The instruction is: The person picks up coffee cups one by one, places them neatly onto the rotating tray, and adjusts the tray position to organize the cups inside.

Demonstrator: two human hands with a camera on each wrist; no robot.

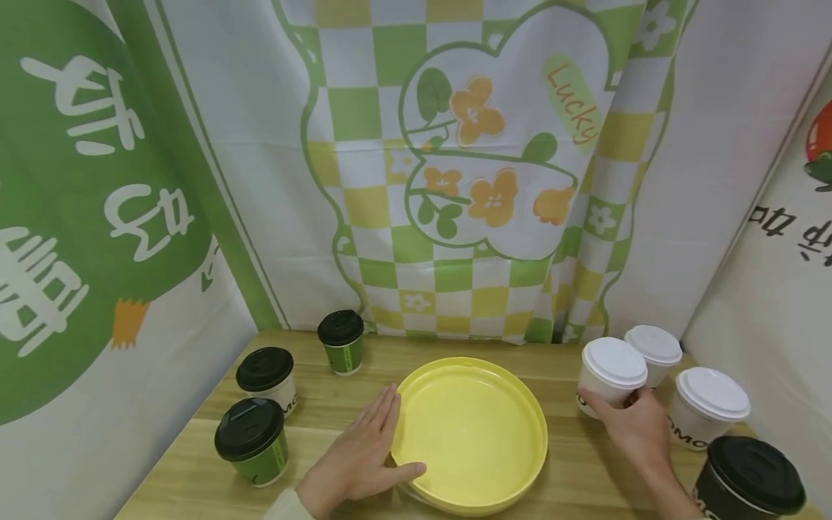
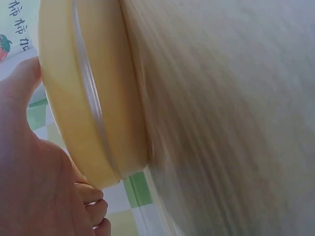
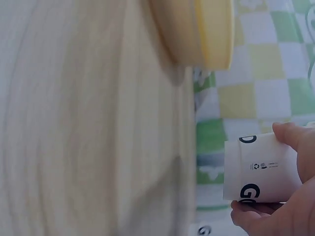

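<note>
My left hand (image 1: 364,451) lies along the left rim of a round yellow two-layered tray (image 1: 468,433), its fingers straight and the thumb over the edge. From the side, in the left wrist view, a thin gap runs between the tray's two layers (image 2: 110,73). At the right, my right hand (image 1: 633,426) grips a white paper cup (image 1: 611,372) with a white lid, thumb on one side and fingers on the other. In the right wrist view this cup (image 3: 263,169) shows black lettering, and its base is held clear of the wooden tabletop (image 3: 88,118).
Two more white-lidded cups (image 1: 653,347) (image 1: 711,397) and a black cup (image 1: 747,477) stand around my right hand. At left are two green cups (image 1: 343,347) (image 1: 253,440) and a white one (image 1: 266,372), all black-lidded. Printed curtains (image 1: 455,289) hang behind the table.
</note>
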